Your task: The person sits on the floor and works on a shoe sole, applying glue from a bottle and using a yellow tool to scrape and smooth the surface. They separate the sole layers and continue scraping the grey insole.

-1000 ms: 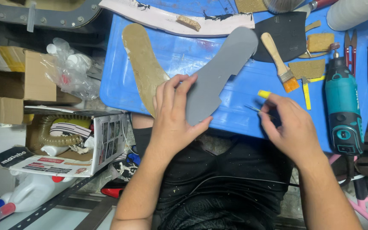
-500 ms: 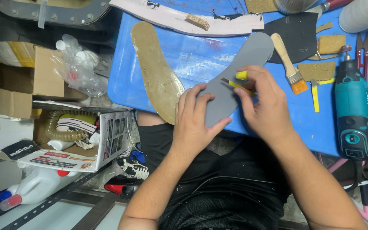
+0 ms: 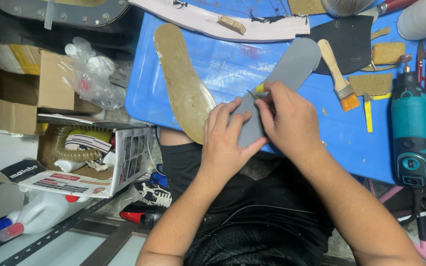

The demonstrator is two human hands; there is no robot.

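Note:
A grey insole-shaped sheet (image 3: pixel 292 66) lies slanted on the blue work surface (image 3: pixel 223 64). My left hand (image 3: pixel 228 138) presses flat on its near end. My right hand (image 3: pixel 289 120) grips a small yellow-handled knife (image 3: pixel 258 90), whose thin blade touches the sheet's left edge near my left fingertips. A tan cork-like insole (image 3: pixel 181 81) lies just left of the grey one, apart from both hands.
On the right lie a wooden-handled brush (image 3: pixel 336 74), a teal rotary tool (image 3: pixel 412 133), a black leather piece (image 3: pixel 351 42) and tan scraps (image 3: pixel 388 51). A pale curved strip (image 3: pixel 213 22) runs along the back. Cardboard boxes (image 3: pixel 25 74) and a plastic bag (image 3: pixel 94 74) stand left.
My right hand has moved left from beside the sheet onto it, bringing the knife to the sheet's left edge. My left hand has stayed pressed on the near end.

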